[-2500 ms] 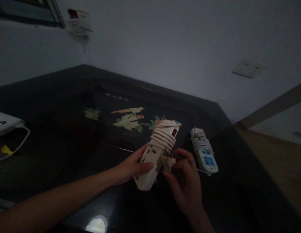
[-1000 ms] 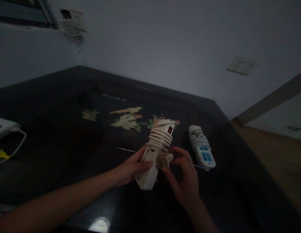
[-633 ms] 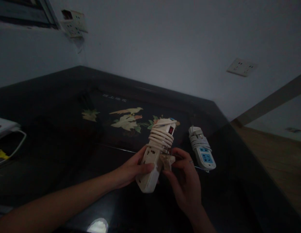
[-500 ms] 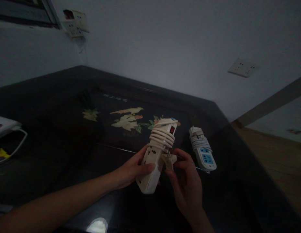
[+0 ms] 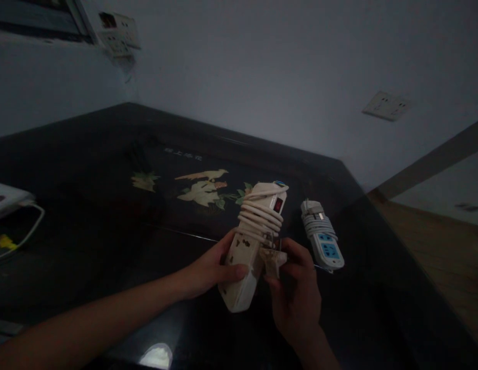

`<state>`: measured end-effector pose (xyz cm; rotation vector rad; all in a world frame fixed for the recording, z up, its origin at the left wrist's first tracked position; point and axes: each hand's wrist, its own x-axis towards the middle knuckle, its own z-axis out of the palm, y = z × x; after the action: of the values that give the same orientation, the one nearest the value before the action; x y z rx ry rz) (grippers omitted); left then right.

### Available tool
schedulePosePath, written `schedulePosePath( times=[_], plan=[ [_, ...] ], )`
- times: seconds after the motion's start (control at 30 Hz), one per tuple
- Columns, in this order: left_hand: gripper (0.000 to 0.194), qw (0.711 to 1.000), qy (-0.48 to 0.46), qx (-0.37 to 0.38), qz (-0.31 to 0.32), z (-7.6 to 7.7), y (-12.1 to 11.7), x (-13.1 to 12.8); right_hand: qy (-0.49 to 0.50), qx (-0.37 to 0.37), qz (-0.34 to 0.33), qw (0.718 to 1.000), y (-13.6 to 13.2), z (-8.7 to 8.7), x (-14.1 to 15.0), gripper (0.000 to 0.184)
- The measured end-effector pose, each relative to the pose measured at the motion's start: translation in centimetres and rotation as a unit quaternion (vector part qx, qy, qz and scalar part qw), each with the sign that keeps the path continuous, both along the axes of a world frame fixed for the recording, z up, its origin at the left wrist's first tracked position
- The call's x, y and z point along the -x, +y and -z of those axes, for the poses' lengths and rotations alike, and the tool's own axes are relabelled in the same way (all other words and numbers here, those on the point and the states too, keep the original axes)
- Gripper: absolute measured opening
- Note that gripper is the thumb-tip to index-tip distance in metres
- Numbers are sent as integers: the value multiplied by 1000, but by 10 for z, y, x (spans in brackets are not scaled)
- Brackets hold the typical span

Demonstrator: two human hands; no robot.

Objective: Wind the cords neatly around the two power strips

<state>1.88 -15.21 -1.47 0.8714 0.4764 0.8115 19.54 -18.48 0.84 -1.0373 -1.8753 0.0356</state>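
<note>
Both hands work at one power strip (image 5: 243, 257), which lies between them: the left hand (image 5: 210, 270) grips its left side, and the right hand (image 5: 298, 295) is just beside its right side. The left thumb rests flat on the socket face while the fingers curl underneath, so that hand is wrapped about the strip's lower half. The right thumb and fingertips are pinched together on a plug (image 5: 272, 261).

Behind everything rises a pale wall (image 5: 262, 77), and a glossy black table (image 5: 88, 216) spreads below the hands. A bird picture (image 5: 202, 192) decorates the tabletop beyond the left hand. The held power strip slants, its far end leaning right. A second strip (image 5: 324, 240) lies on the table beyond the right hand, apart from the first and also wrapped in its lead. White cord (image 5: 260, 218) is wound several times around the held strip's upper half. The plug sits just below those windings, its metal pins pointing up. Near the far end is a small red switch (image 5: 278, 205).
</note>
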Motion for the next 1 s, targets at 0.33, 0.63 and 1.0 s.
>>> schedulePosePath(
  times=[0.33,0.63,1.0],
  plan=[
    [74,999,-8,-32,-2,0,-4,-1,-5,-24,1,1000,-5,-8,3,14],
    [71,994,53,70,-69,10,-3,-9,118,189,20,975,14,9,-4,6],
    [68,979,197,10,-57,19,18,-9,38,417,28,908,35,13,-37,14]
  ],
)
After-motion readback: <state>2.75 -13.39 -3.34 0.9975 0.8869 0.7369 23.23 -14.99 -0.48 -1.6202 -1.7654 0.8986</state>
